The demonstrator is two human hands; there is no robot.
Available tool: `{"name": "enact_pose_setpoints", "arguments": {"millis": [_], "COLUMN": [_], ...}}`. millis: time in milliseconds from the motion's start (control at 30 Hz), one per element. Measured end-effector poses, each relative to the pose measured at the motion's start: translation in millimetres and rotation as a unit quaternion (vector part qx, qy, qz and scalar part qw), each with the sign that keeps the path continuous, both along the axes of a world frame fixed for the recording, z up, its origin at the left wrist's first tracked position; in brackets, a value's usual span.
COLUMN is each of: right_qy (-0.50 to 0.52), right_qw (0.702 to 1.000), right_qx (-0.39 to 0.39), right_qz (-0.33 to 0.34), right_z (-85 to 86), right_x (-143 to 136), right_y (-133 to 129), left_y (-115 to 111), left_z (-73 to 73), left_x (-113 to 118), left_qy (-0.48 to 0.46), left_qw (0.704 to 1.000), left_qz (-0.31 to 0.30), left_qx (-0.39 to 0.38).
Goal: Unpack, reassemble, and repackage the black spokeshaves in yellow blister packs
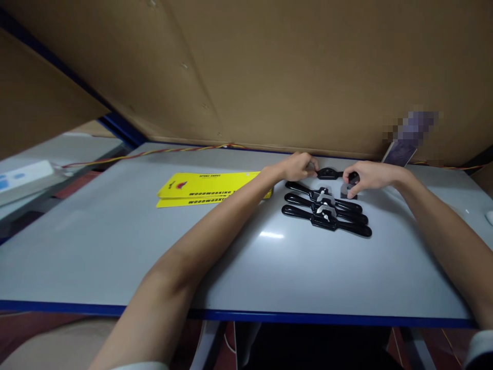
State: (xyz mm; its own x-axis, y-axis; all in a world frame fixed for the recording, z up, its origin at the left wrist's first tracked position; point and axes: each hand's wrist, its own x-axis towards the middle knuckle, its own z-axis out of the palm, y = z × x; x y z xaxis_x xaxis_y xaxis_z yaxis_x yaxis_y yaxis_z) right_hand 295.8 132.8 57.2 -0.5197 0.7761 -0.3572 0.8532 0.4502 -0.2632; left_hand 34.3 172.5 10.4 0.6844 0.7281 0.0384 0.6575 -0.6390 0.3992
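Note:
Three black spokeshaves with silver blade clamps lie in a row; the nearest spokeshave [325, 221] is closest to the table's front. Behind them is a fourth black spokeshave [327, 173], with no silver clamp visible on it. My left hand [298, 165] is closed at its left end, the fingers curled over the handle, which is mostly hidden. My right hand [365, 176] pinches a small grey metal blade [348, 192] between thumb and fingers, just in front of the fourth spokeshave's right handle.
Yellow printed cards [200, 186] lie overlapping at left, partly behind my left forearm. A cardboard wall [246, 72] rises along the table's [115, 246] back edge. A dark, thin panel [400, 153] leans there at right. Twisted wires [169, 150] run along the back; a white power strip [26, 180] sits at far left.

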Motion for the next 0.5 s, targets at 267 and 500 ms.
{"name": "enact_pose_setpoints", "arguments": {"millis": [267, 500], "right_qy": [0.130, 0.207], "right_qw": [0.991, 0.974], "right_qx": [0.016, 0.025], "right_qz": [-0.013, -0.090], "right_z": [3.1, -10.1], "right_x": [4.6, 5.1], "right_y": [3.2, 10.1], "left_y": [-2.4, -9.8], "left_z": [-3.6, -4.9], "left_x": [1.6, 15.3], "left_qy": [-0.025, -0.041], "left_qw": [1.000, 0.998], "left_qz": [-0.013, -0.052], "left_qx": [0.009, 0.001]}}
